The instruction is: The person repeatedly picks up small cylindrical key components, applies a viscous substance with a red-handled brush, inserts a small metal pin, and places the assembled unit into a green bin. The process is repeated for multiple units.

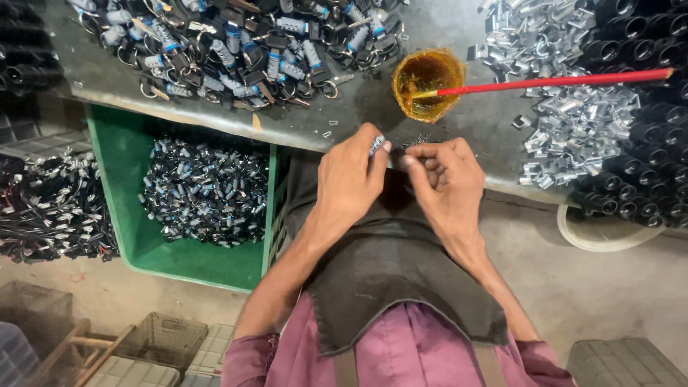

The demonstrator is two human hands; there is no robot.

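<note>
We're seeing both hands meeting at the near edge of the grey worktable (444, 29), centre frame. Left hand (347, 183): fingers curled in, thumb and forefinger pinching a small blue-and-silver cylindrical part (376, 145) at its tip; most of the part is sitting hidden in the grip. Right hand (444, 175): fingers bunching tight just beside the left, tips almost touching it. Whether they're gripping anything, we can't tell; anything there is too small or covered by the knuckles.

Just above the hands we're making out a scatter of tiny dark metal bits (423, 140) on the table, too fine to identify.

Above that, an amber translucent cup (428, 82) is sitting with a red stick (559, 80) lying in it, handle running to the right edge of frame.

Upper left: a pile of key rings with blue-and-silver parts and black tabs (244, 46), cut off by the top edge. Upper right: a heap of shiny silver clips (566, 93), next to black tubes (645, 107) running off the right side.

Left of centre, below the table: a green bin (129, 215) holding more finished pieces, its top edge tucking under the table. Far left: a bundle of black strands with silver ends (50, 208), hard to resolve.

A dark cloth (401, 279) is covering the lap.
</note>
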